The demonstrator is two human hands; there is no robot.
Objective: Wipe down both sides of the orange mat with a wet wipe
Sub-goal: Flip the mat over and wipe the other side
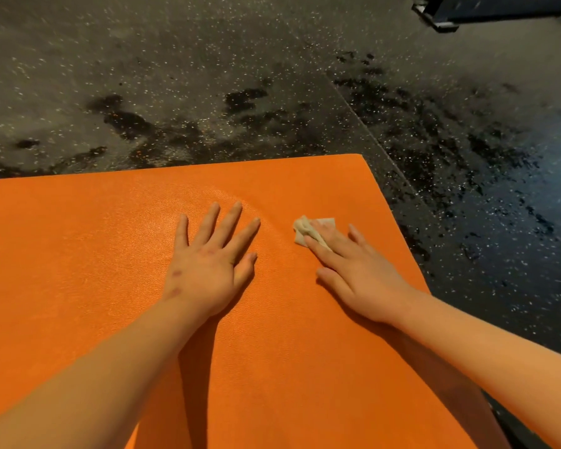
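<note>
The orange mat (78,254) lies flat on the floor and fills the lower left of the view, its far right corner near the top middle. My left hand (208,264) lies flat on the mat with fingers spread and straight. To its right, my right hand (353,270) presses straight fingers on a small crumpled wet wipe (305,230), pale beige, which lies on the mat close to the right edge. Part of the wipe is hidden under my fingers.
Dark speckled rubber floor (272,76) surrounds the mat, with black wet-looking patches beyond the far edge and along the right side. A dark piece of equipment with a metal foot (447,24) stands at the top right corner.
</note>
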